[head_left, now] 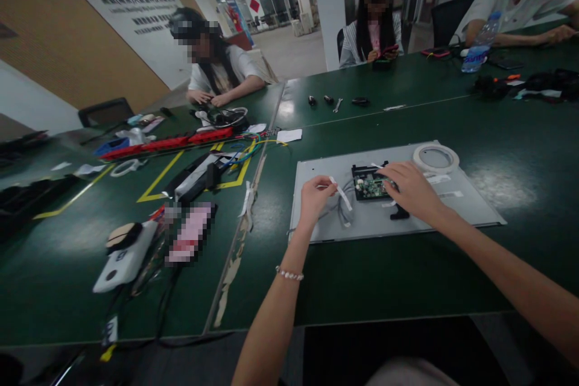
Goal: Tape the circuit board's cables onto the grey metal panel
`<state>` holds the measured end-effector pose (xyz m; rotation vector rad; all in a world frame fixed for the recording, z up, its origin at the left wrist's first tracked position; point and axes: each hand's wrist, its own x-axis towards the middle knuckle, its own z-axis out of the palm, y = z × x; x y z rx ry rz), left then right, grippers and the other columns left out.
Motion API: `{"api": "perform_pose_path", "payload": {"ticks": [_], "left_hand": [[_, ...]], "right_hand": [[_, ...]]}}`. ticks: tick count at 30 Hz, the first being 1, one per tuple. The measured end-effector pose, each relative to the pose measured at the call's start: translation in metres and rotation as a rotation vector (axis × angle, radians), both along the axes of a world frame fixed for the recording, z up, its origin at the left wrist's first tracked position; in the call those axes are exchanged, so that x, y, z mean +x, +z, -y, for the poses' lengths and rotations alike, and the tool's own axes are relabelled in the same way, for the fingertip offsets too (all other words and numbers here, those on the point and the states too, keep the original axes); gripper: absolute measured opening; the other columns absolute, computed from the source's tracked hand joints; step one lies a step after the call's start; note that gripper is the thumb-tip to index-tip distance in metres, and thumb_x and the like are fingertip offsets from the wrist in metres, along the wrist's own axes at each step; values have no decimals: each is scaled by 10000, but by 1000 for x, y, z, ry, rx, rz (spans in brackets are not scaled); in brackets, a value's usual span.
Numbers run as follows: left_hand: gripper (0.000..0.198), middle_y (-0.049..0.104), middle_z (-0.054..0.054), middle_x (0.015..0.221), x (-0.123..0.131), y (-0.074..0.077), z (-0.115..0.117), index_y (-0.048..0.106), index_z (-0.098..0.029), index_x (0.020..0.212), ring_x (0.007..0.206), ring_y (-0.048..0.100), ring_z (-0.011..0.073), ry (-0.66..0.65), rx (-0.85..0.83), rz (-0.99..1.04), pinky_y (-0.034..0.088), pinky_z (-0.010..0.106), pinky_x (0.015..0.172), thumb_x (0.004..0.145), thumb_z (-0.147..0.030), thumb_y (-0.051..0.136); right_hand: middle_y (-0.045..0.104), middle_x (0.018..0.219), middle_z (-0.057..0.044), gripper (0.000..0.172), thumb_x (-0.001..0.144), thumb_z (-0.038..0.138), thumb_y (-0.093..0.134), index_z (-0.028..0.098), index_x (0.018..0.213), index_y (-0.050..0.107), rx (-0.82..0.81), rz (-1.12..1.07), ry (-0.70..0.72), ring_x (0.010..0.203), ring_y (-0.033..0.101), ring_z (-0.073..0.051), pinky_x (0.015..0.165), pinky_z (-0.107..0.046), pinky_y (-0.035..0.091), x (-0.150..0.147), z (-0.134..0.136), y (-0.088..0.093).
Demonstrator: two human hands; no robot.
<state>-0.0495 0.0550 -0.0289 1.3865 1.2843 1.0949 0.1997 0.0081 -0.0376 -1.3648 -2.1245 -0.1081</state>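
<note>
A large light-grey panel (325, 172) lies on the table in front of me. On it sits a green circuit board (368, 187) in a black frame. My left hand (315, 194) is left of the board, thumb and finger pinched on a short white tape strip (342, 196). My right hand (411, 186) curls over the board's right side, fingers bent down; what they grip is partly hidden. A small white piece shows by its fingertips. A coiled grey cable (345, 214) lies between my hands. Behind my right hand rests a roll of white tape (435, 158).
Left are a pink-screened phone (190, 234), a white device (124, 259), a black device with wires (199, 178) and a red power strip (167, 143). A small wrench (338, 105) lies farther back. Several people sit around the table; a water bottle (482, 45) stands at right.
</note>
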Motion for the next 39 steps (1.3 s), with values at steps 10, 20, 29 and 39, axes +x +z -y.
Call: {"api": "perform_pose_path", "payload": {"ticks": [10,20,29,39], "left_hand": [[233,627,-5,734,3,3,9,647,-143,778,678,606,96,-36,-121,251,526,251,738,646,-310,743],[218,625,-1,730,9,2,14,638,-138,794,676,616,97,-77,-161,298,506,236,719,681,-301,730],[225,664,65,906,5,4,20,626,-172,976,836,620,176,-43,378,-725,463,300,800,909,-324,475],[425,555,93,1078,-7,11,28,478,-184,1086,970,567,241,-330,260,-1017,462,337,779,724,-310,662]], "right_hand": [[469,1336,-97,452,873,155,511,196,1323,503,43,137,289,1254,420,-237,1061,-471,361,-45,21,6],[638,1039,-58,172,900,118,520,132,995,663,293,59,302,957,578,-169,845,-323,495,-47,25,6],[653,1015,-50,171,908,141,533,131,1031,651,233,-214,243,935,606,-118,841,-255,499,-35,17,0],[661,952,-35,135,889,148,557,146,978,659,347,-214,56,869,615,-119,787,-242,494,-20,4,7]]}}
